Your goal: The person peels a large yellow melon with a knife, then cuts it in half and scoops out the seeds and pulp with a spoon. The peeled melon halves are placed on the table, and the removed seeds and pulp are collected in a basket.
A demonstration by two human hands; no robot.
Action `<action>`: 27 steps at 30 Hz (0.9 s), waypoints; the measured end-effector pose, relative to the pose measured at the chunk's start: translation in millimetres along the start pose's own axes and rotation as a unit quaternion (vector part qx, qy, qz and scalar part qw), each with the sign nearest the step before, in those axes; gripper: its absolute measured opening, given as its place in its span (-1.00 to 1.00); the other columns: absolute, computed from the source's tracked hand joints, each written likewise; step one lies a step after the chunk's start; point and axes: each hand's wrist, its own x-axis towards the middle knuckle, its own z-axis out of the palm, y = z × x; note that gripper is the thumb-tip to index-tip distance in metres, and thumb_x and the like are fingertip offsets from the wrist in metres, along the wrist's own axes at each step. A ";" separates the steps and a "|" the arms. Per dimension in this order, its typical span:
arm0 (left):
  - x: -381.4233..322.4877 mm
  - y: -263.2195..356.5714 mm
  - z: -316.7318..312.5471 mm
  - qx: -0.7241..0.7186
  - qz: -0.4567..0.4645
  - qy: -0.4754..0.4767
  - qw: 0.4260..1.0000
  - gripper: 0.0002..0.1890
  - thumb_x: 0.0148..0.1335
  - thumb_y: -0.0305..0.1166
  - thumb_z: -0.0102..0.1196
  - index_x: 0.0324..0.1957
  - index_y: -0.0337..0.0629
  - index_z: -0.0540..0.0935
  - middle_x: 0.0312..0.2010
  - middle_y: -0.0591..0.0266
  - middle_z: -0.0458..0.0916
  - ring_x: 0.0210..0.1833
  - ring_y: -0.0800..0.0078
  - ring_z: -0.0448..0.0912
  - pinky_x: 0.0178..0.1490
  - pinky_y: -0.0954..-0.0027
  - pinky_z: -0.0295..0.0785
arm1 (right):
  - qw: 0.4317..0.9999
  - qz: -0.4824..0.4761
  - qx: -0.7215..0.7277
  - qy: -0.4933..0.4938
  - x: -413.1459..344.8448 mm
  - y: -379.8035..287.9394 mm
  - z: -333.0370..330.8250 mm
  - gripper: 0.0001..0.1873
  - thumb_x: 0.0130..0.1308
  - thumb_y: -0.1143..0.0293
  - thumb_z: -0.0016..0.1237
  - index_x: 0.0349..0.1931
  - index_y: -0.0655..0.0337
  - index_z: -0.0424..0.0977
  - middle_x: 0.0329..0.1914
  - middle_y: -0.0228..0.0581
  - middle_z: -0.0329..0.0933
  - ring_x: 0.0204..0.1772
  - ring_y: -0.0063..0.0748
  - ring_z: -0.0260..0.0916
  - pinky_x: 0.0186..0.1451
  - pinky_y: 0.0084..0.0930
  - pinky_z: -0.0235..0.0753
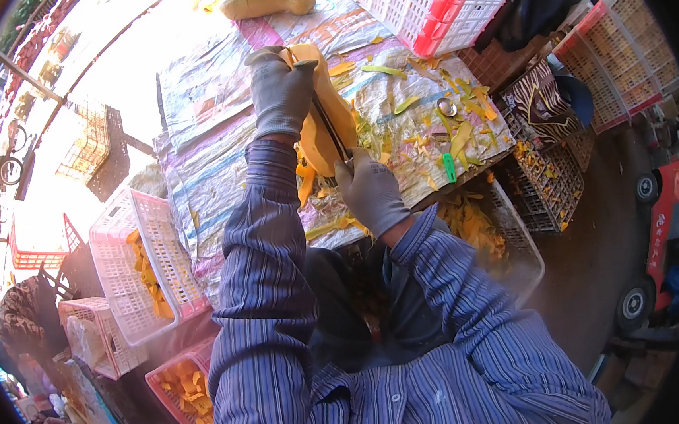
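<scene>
A peeled orange squash (341,113), long like a butternut, lies on the sheet-covered table in front of me. A long, thin dark blade (327,120), seemingly a knife, runs lengthwise along it in a dark slit. My left hand (283,91), in a grey glove, grips the squash's far end, thumb across the top by the blade's far end. At the near end my gloved right hand (369,189) is closed around the knife's handle, mostly hidden by the fingers. To the right lie a metal spoon (447,107) and a green-handled peeler (449,168) among peelings.
An unpeeled squash (266,1) lies at the table's far edge. Plastic crates surround the table: a white and red one (428,10) far right, a pink-white one (135,270) with orange pieces left. Peelings fill a crate (521,245) below the right edge.
</scene>
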 end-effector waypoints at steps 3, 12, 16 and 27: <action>-3.1 5.7 10.3 -0.003 0.017 0.012 1.000 -0.51 0.25 -0.19 0.32 0.07 -0.38 0.61 -0.15 -0.21 0.71 -0.04 -0.08 0.70 0.07 0.07 0.54 | 1.000 0.018 -0.012 -0.002 17.2 0.1 3.8 -0.65 0.51 0.17 0.03 -0.15 0.37 0.52 -0.34 0.22 0.68 -0.18 0.30 0.67 -0.08 0.03 0.65; -2.2 -6.6 28.3 0.050 0.088 0.078 0.992 -0.32 0.29 0.13 0.29 -0.07 -0.46 0.58 -0.15 -0.32 0.64 0.02 -0.21 0.61 0.18 -0.07 0.47 | 0.999 0.016 -0.039 -0.033 45.1 44.8 39.8 -0.67 0.37 0.25 0.04 -0.39 0.39 0.60 -0.35 0.34 0.64 -0.16 0.35 0.65 -0.03 0.14 0.60; -6.6 -6.3 26.0 0.053 0.030 0.049 0.997 -0.33 0.32 0.01 0.27 0.06 -0.58 0.54 -0.01 -0.39 0.63 0.08 -0.21 0.61 0.25 0.00 0.47 | 0.989 0.016 -0.116 -0.091 57.2 53.8 60.9 -0.62 0.38 0.25 0.03 -0.30 0.51 0.61 -0.28 0.41 0.65 -0.09 0.39 0.65 0.04 0.13 0.61; -40.1 -5.7 21.1 0.052 0.018 0.041 0.998 -0.24 0.01 -0.23 0.53 0.12 -0.53 0.44 -0.02 -0.30 0.57 0.06 -0.20 0.58 0.16 0.09 0.49 | 0.921 -0.047 -0.267 -0.279 95.1 163.7 123.4 -0.64 0.30 0.29 0.07 -0.09 0.43 0.66 -0.07 0.31 0.70 0.14 0.27 0.63 0.19 0.03 0.60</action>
